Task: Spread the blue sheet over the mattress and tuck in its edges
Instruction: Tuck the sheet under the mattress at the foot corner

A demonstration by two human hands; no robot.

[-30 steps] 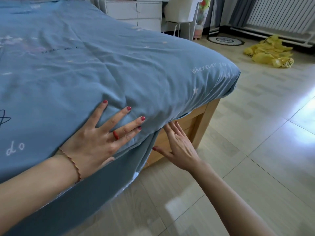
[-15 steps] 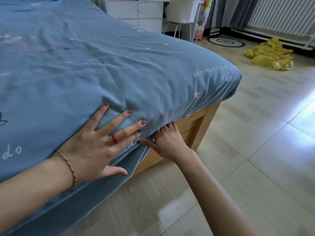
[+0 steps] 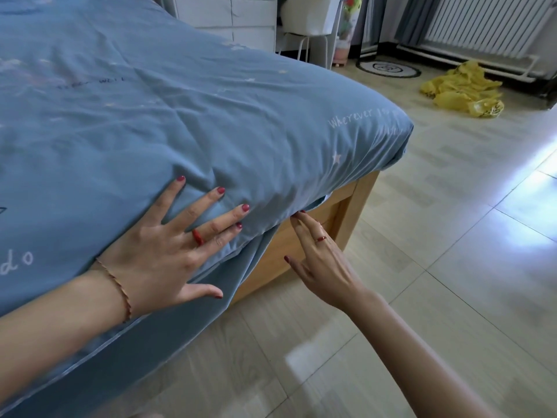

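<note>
The blue sheet (image 3: 187, 110) with white lettering covers the mattress and wraps its near corner at the right. A loose flap of the sheet (image 3: 168, 321) hangs down the bed's side at lower left. My left hand (image 3: 168, 251) lies flat with fingers spread on the sheet at the mattress edge. My right hand (image 3: 322, 260) is open beside the wooden bed frame (image 3: 340, 212), its fingertips touching the sheet's lower edge where it meets the frame. The mattress itself is hidden under the sheet.
Pale tiled floor (image 3: 422, 267) runs along the bed's right side. A yellow cloth heap (image 3: 461, 92) lies on the floor by a white radiator (image 3: 488, 25). A white dresser (image 3: 229, 16), a white chair (image 3: 310, 22) and a small round mat (image 3: 388, 69) stand beyond the bed.
My right hand had pushed under the mattress edge half a second ago and has drawn back out, fingers open. My left hand stays pressed on the sheet, thumb now spread lower.
</note>
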